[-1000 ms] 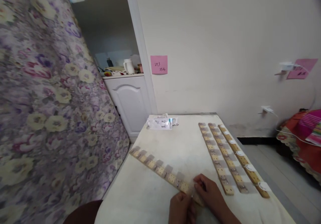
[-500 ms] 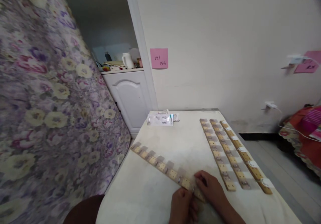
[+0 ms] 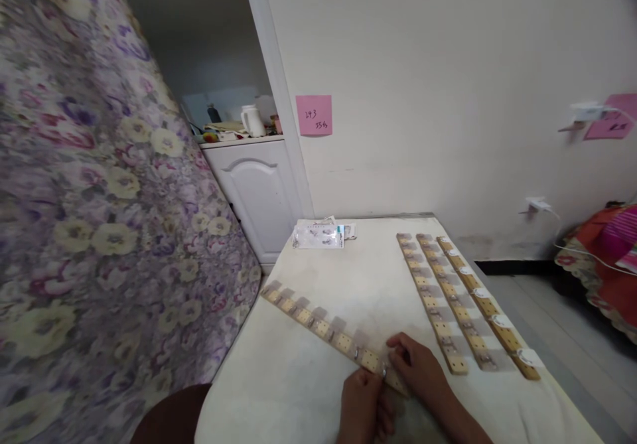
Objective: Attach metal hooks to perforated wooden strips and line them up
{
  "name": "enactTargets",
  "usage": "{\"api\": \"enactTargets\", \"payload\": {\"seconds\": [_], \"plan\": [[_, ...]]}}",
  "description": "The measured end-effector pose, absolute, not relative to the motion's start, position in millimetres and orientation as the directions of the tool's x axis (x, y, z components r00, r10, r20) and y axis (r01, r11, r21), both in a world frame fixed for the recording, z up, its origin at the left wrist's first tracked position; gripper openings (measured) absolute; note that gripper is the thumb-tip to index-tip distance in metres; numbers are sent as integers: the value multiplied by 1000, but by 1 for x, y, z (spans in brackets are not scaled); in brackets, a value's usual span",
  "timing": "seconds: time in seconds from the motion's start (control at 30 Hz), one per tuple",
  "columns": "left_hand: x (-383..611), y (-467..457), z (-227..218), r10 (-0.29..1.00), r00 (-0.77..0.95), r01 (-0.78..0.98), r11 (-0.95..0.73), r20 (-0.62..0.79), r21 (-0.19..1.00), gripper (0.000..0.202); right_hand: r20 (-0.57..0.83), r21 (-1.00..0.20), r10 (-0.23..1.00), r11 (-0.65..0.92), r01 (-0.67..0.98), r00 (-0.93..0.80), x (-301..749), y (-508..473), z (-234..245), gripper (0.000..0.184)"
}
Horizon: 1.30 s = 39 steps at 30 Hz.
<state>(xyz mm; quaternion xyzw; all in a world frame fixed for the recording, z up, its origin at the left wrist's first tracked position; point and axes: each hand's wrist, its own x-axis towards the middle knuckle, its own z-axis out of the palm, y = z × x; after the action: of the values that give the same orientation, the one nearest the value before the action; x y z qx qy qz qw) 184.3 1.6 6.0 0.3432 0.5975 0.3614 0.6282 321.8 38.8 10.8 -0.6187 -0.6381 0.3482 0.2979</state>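
Note:
A long wooden strip with drilled holes lies slantwise on the table, with several clear plastic pieces with small metal parts set along it. My left hand is closed at the near edge of the strip, close to its right end, thumb and fingertips pressed on it. Across from it, my right hand is curled over the far edge, its fingertips pinching at the last clear plastic piece. A small metal part shows between the two hands. The right fingers partly hide what they grip.
Two similar strips with clear pieces, a nearer one and a middle one, lie at the right beside a strip with white round pieces. Clear packets sit at the table's back edge. A flowered curtain hangs at the left.
The view has shifted very slightly. Both hands stay at the same end of the strip, with hardly any finger movement to be seen.

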Motion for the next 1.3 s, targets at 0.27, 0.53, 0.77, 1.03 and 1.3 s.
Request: {"api": "enactTargets", "payload": {"seconds": [0.27, 0.53, 0.77, 1.03, 1.3], "plan": [[185, 1, 10, 863, 29, -50, 506, -505, 861, 40, -62, -810, 996, -10, 587, -68, 322, 39, 9, 19], [184, 2, 7, 871, 23, -79, 490, -490, 868, 36, -56, -778, 998, -16, 629, -43, 318, 38, 16, 16], [184, 3, 8, 869, 29, -52, 495, -494, 867, 35, -97, -777, 995, -61, 627, -23, 314, 36, 22, 18], [183, 2, 8, 874, 26, -57, 485, -484, 873, 35, -90, -758, 996, -69, 649, 0, 312, 34, 23, 19], [183, 3, 14, 846, 61, -92, 533, -530, 841, 29, -153, -764, 988, -104, 636, -22, 313, 40, 21, 18]]}}
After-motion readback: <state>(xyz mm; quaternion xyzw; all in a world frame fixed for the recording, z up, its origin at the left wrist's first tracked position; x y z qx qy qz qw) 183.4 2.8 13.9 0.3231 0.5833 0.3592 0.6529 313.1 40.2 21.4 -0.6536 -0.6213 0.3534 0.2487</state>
